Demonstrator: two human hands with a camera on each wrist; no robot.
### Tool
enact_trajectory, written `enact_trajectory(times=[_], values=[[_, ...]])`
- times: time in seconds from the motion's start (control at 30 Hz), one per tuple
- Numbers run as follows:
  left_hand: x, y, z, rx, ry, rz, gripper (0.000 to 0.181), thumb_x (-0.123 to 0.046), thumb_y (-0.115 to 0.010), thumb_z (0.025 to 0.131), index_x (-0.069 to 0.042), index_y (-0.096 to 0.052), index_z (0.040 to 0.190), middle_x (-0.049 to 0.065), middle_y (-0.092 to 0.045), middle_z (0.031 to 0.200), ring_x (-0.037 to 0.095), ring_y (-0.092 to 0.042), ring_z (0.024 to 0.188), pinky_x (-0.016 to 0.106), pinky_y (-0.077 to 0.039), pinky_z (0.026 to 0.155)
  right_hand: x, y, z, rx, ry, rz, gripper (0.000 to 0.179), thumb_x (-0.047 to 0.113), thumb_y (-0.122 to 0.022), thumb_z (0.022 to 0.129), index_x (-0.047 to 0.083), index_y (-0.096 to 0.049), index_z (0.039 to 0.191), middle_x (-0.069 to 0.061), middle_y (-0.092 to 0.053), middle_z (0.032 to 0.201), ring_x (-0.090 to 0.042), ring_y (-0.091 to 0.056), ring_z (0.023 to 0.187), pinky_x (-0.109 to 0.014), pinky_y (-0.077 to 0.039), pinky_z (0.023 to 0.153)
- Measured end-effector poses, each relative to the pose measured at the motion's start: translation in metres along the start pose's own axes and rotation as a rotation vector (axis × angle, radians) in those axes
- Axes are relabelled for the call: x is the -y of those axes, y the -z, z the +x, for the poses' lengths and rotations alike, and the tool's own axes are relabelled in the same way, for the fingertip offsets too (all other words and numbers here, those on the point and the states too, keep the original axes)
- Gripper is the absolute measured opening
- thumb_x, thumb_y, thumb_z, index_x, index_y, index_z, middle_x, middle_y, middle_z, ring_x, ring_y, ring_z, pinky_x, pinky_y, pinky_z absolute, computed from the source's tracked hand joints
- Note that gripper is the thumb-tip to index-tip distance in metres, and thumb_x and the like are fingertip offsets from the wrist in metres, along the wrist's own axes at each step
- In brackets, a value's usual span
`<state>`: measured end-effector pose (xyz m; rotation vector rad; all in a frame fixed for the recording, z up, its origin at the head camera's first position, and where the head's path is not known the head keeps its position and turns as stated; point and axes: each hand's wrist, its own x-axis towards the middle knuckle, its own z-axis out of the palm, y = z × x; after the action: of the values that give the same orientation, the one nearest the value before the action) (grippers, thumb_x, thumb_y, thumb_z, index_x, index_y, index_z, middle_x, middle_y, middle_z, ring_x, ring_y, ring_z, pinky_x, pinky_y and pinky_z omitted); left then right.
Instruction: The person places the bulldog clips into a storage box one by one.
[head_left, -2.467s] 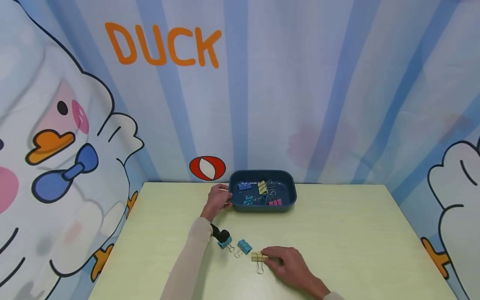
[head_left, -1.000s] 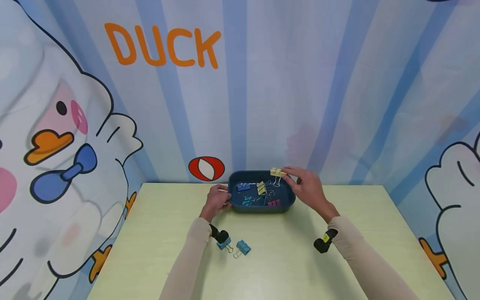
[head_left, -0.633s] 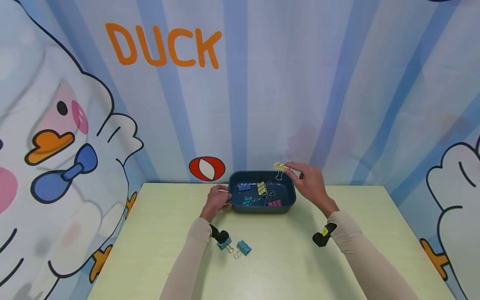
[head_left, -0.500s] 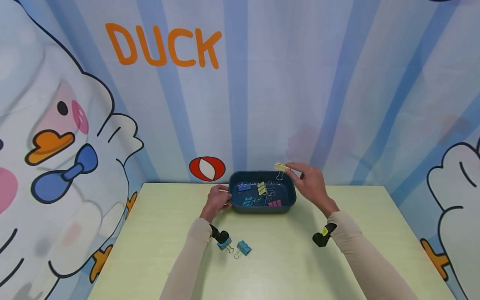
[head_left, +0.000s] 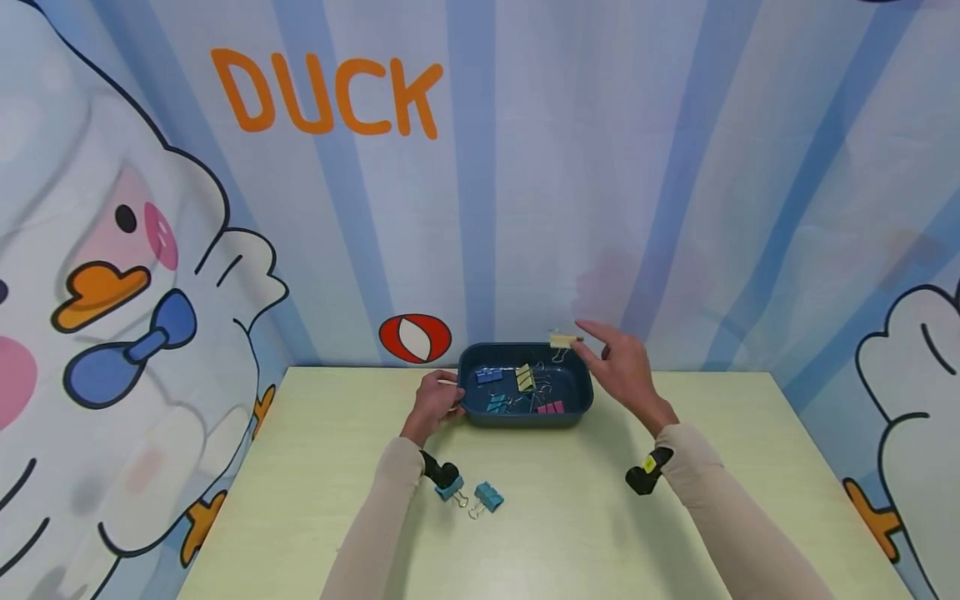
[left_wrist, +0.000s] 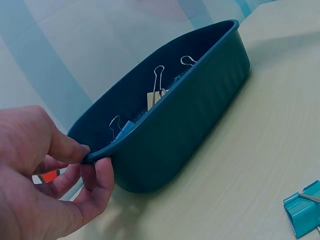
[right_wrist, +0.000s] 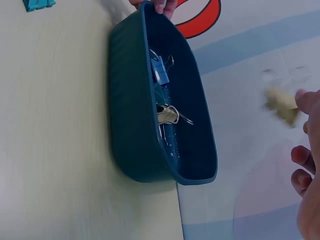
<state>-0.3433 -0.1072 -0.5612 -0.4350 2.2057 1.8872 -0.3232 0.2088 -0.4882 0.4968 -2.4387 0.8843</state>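
My left hand (head_left: 435, 402) pinches the left rim of a dark blue plastic tray (left_wrist: 165, 135), thumb over the edge and fingers beneath it. Inside the tray are several binder clips, among them a blue clip (head_left: 489, 375), a yellow clip (head_left: 524, 378) and a pink clip (head_left: 551, 407). Over the tray's far right corner, a yellow binder clip (head_left: 562, 341) is in the air, blurred in the right wrist view. Right beside it is my right hand (head_left: 624, 371), index finger and thumb spread apart.
Two teal binder clips lie on the pale table (head_left: 720, 467) in front of the tray: one teal clip (head_left: 489, 496) in plain sight, the other teal clip (head_left: 450, 488) partly behind the black left wrist camera (head_left: 442, 472). A printed duck curtain (head_left: 540, 167) rises behind the table.
My right hand carried the yellow binder clip from the front of the table up over the tray, then spread its fingers and let it go. My left hand has stayed at the rim.
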Motion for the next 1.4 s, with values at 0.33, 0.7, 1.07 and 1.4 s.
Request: enact_trajectory(times=[0.33, 0.7, 1.07, 1.4], values=[[0.000, 0.000, 0.000, 0.004, 0.001, -0.004, 0.034, -0.002, -0.060, 0.099, 0.003, -0.057, 0.133, 0.017, -0.067, 0.104, 0.022, -0.061, 0.075, 0.041, -0.060, 0.082, 0.022, -0.012, -0.024, 0.117, 0.106, 0.009, 0.064, 0.036, -0.081, 0.089, 0.014, -0.061, 0.146, -0.012, -0.062, 0.143, -0.004, -0.039, 0.051, -0.028, -0.034, 0.048], [0.000, -0.001, 0.000, 0.002, 0.008, -0.001, 0.035, -0.003, -0.061, 0.099, 0.002, -0.057, 0.133, 0.018, -0.067, 0.107, 0.022, -0.062, 0.076, 0.035, -0.060, 0.074, 0.063, -0.044, -0.063, 0.261, 0.173, 0.074, 0.067, 0.050, -0.082, 0.086, 0.024, -0.063, 0.144, 0.000, -0.065, 0.139, -0.004, -0.051, 0.062, -0.032, -0.053, 0.068], [0.000, -0.002, -0.002, 0.010, -0.016, -0.009, 0.036, -0.003, -0.061, 0.098, 0.003, -0.057, 0.133, 0.019, -0.068, 0.105, 0.019, -0.061, 0.073, 0.032, -0.060, 0.070, 0.078, -0.086, -0.116, 0.511, 0.132, 0.090, 0.071, 0.061, -0.074, 0.088, 0.019, -0.062, 0.145, 0.003, -0.062, 0.143, -0.016, -0.065, 0.117, -0.040, -0.057, 0.092], [-0.001, 0.000, -0.004, 0.017, -0.023, -0.008, 0.036, -0.003, -0.060, 0.099, 0.003, -0.056, 0.134, 0.021, -0.067, 0.108, 0.020, -0.061, 0.073, 0.029, -0.058, 0.066, 0.085, -0.118, -0.150, 0.593, 0.084, -0.063, 0.065, 0.059, -0.072, 0.091, 0.016, -0.064, 0.140, -0.001, -0.066, 0.135, -0.018, -0.068, 0.108, -0.041, -0.059, 0.081]])
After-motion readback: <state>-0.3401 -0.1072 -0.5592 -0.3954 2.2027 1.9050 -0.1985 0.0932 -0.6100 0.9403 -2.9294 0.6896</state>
